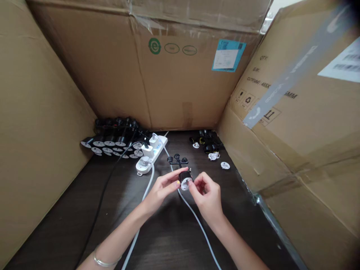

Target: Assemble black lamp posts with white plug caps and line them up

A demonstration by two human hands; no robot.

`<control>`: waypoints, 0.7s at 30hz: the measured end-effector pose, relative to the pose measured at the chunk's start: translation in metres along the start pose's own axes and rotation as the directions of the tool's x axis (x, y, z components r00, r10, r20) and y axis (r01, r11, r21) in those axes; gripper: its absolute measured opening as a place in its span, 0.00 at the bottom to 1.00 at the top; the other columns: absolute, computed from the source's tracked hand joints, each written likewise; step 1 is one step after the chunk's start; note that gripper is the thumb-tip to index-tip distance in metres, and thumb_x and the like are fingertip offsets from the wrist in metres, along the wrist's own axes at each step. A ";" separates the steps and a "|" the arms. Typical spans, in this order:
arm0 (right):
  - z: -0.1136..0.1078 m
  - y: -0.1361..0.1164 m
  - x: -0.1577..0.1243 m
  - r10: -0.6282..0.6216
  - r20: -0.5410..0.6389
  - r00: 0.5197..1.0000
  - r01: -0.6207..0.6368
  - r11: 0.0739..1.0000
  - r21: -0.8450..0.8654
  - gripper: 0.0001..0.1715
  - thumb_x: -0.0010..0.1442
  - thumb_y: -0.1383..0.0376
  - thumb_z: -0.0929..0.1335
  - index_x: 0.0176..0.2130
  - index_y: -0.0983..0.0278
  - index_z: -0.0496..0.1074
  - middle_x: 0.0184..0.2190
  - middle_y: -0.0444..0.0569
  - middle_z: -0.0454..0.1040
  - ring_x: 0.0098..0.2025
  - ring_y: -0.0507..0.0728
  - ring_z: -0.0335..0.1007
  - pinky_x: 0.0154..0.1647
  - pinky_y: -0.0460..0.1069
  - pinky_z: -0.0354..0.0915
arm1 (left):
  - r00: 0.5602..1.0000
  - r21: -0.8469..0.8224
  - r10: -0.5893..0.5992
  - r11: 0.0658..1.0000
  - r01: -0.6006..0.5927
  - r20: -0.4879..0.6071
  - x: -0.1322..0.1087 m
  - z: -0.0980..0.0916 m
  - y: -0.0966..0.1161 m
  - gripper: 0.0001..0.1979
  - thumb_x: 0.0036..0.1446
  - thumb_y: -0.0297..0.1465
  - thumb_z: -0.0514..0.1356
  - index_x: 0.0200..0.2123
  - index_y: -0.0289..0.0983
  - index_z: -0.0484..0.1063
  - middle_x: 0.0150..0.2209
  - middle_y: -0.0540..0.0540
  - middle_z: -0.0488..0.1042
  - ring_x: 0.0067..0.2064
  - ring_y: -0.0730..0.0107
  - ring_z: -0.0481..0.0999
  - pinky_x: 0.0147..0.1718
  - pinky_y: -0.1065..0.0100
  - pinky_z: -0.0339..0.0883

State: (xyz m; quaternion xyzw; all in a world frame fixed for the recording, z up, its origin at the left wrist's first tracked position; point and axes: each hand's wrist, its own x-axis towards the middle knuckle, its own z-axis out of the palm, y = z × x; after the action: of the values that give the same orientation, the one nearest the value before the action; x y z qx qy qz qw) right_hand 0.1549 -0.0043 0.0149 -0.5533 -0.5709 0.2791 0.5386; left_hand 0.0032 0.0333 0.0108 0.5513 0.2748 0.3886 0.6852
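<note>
Round plug socket (185, 180), black body, white face tilted down toward the wearer, sits centre frame between 2 hands; long axis runs from face up to body. Right hand (206, 197) is nearer, fingertips (194, 183) pinching the right rim. Left hand (161, 189) reaches in with fingers extended, tips at the lower left rim; grip unclear. White cable (187, 200) passes beneath. Black moulded 3-armed piece (177, 160) lies just above; white power strip (149, 155) is upper left.

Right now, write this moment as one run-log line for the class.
left hand: holds socket | right hand: grips its white face | nearby: power strip, white cable
</note>
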 end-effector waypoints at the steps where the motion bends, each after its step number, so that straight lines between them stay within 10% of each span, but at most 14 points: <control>1: 0.000 0.000 0.000 -0.005 -0.005 1.000 0.005 1.000 -0.006 0.15 0.53 0.64 0.66 0.22 0.65 0.58 0.17 0.40 0.57 0.19 0.47 0.52 0.19 0.42 0.51 | 1.000 -0.007 0.010 1.000 -0.010 0.010 0.000 0.001 0.000 0.21 0.56 0.33 0.57 0.54 0.40 0.65 0.51 0.43 0.69 0.52 0.60 0.66 0.52 0.64 0.58; 21: 0.000 0.002 0.001 -0.035 -0.008 0.999 0.035 0.999 -0.010 0.14 0.54 0.64 0.66 0.23 0.65 0.58 0.18 0.40 0.57 0.20 0.46 0.53 0.19 0.41 0.52 | 0.999 0.221 0.036 0.975 -0.028 -0.033 0.000 0.010 -0.006 0.22 0.58 0.34 0.55 0.55 0.39 0.60 0.56 0.45 0.63 0.54 0.68 0.65 0.53 0.70 0.59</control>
State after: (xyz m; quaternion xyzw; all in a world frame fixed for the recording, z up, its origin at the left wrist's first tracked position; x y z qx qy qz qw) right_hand 0.1559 -0.0031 0.0133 -0.5471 -0.5796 0.2644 0.5430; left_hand 0.0128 0.0276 0.0072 0.6211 0.3198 0.3768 0.6083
